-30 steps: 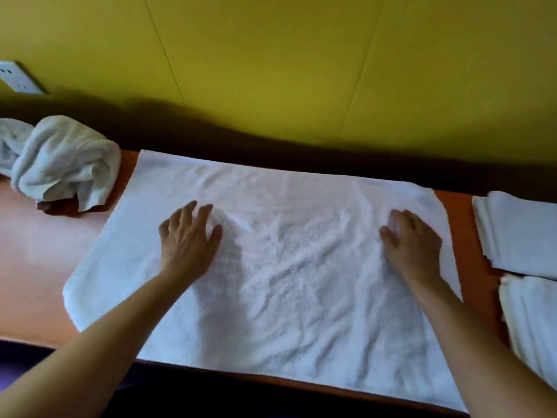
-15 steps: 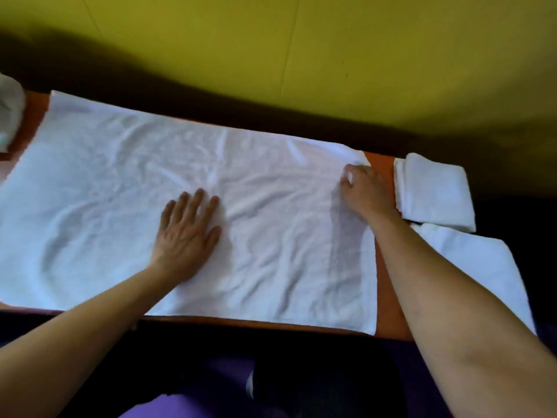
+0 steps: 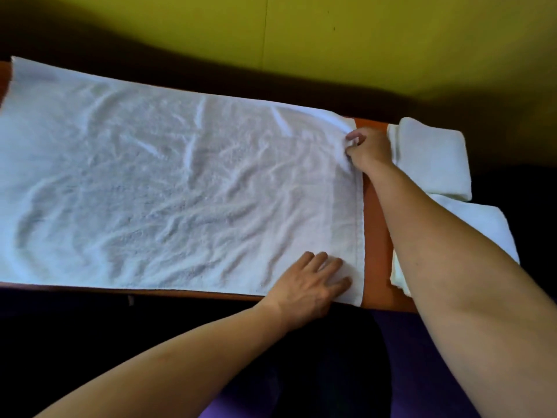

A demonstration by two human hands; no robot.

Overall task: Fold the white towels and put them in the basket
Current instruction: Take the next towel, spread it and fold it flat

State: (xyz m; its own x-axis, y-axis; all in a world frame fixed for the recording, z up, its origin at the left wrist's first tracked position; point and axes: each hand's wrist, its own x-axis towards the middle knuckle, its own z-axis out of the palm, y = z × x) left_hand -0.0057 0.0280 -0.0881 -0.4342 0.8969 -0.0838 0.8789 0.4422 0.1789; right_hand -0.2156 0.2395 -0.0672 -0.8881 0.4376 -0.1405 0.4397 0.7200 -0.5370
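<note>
White towel (image 3: pixel 168 188) lies spread flat, wrinkled, along the orange table (image 3: pixel 375 236); its long near edge runs at the table's front edge and its right short hem stops just short of the table's right end. Right hand (image 3: pixel 366 149) is at the far right corner, fingers curled and pinching the hem there. Left hand (image 3: pixel 310 282) rests flat at the near right corner, fingers straight and spread, pressing the cloth down, gripping nothing.

Step in hand, as I judge it: taking up the right end for the first fold across to the left. To do it well, the left hand should also pinch its corner, so both corners lift level. Carry the hem over and match it to the left hem, which is partly out of frame. Smooth the ridges outward before creasing, since the terry is limp and will bunch.

Just right of the right hand sit two folded towels (image 3: pixel 431 155), one behind the other, the nearer partly hidden by the right forearm. Yellow-green wall (image 3: pixel 331 40) behind. No basket in view.

No brand, label or writing can be read anywhere.
</note>
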